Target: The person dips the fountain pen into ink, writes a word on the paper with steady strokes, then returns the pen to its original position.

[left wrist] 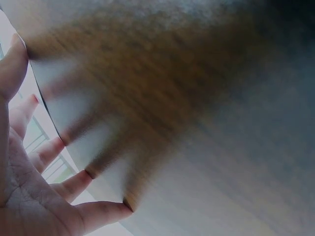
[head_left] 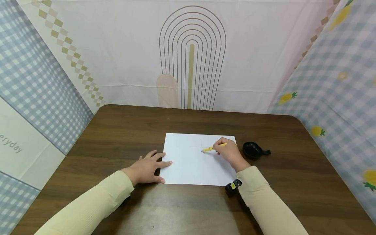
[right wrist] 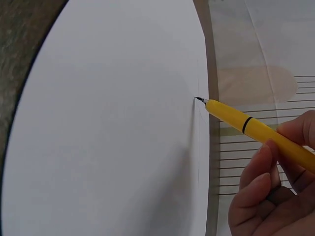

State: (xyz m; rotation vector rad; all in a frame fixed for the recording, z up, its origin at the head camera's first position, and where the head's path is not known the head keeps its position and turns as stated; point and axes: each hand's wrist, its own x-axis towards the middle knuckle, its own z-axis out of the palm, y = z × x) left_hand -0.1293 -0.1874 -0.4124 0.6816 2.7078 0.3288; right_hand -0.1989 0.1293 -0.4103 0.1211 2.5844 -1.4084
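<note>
A white sheet of paper lies on the brown table. My right hand pinches a yellow fountain pen, which is tilted with its nib at the sheet in the right wrist view. Faint thin lines cross on the upper part of the paper near the nib. At the sheet's left edge, my left hand lies with its fingers spread, some of them over the paper and the rest on the table. The left wrist view shows these fingertips against the blurred tabletop.
A black rounded object with a short strap rests right of the paper. Strapped at the right wrist is a small black device. Behind the table hangs a patterned white cloth, with checked cloths at both sides.
</note>
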